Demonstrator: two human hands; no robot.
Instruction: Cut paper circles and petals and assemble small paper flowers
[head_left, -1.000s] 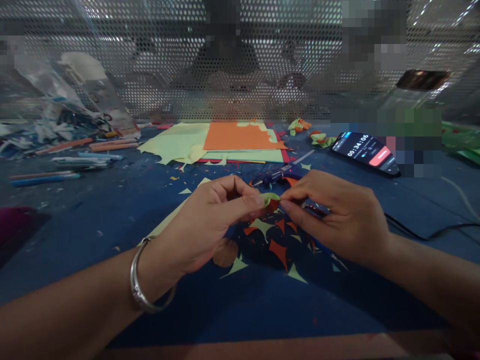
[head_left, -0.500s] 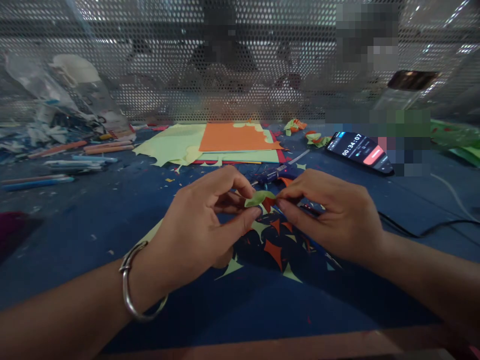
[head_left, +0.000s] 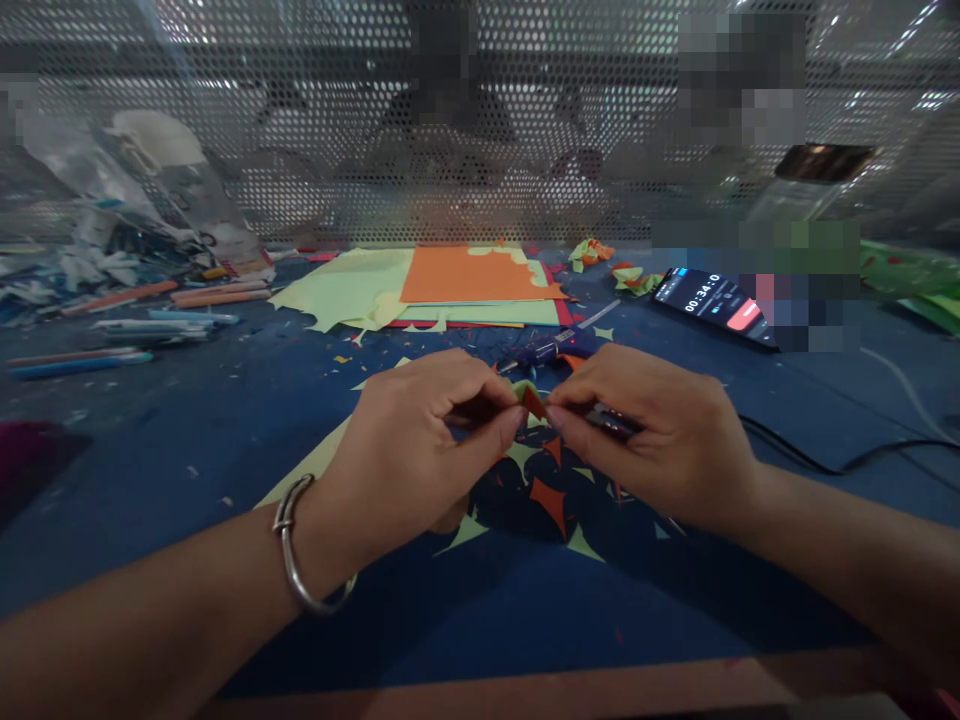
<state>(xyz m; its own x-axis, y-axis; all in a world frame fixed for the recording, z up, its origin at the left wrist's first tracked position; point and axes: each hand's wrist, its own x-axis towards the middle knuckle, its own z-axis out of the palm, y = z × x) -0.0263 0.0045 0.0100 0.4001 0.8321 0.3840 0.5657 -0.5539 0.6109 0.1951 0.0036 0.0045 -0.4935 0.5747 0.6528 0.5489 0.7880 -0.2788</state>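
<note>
Your left hand (head_left: 420, 440) and right hand (head_left: 649, 425) meet at the middle of the scene, both pinching one small paper piece (head_left: 529, 398) of green and orange between thumb and fingertips. The piece sits above the blue table (head_left: 187, 420), clear of its surface, and is mostly covered by your fingers. Your left wrist carries a metal bangle (head_left: 300, 560).

Directly beneath the hands, orange and pale green paper scraps (head_left: 551, 500) lie scattered on the table. Just beyond your fingertips lies a blue glue gun (head_left: 551, 350), and a black cable (head_left: 825, 460) runs off to the right past your right wrist.

Farther away, a stack of paper sheets (head_left: 465, 280) lies flat, the orange sheet on top. To its right, a phone (head_left: 712, 300) shows a running timer. At the far left, pens (head_left: 150, 320) lie in a loose row beside a pile of plastic bags (head_left: 135, 200). A perforated metal screen (head_left: 525, 120) closes the far edge.
</note>
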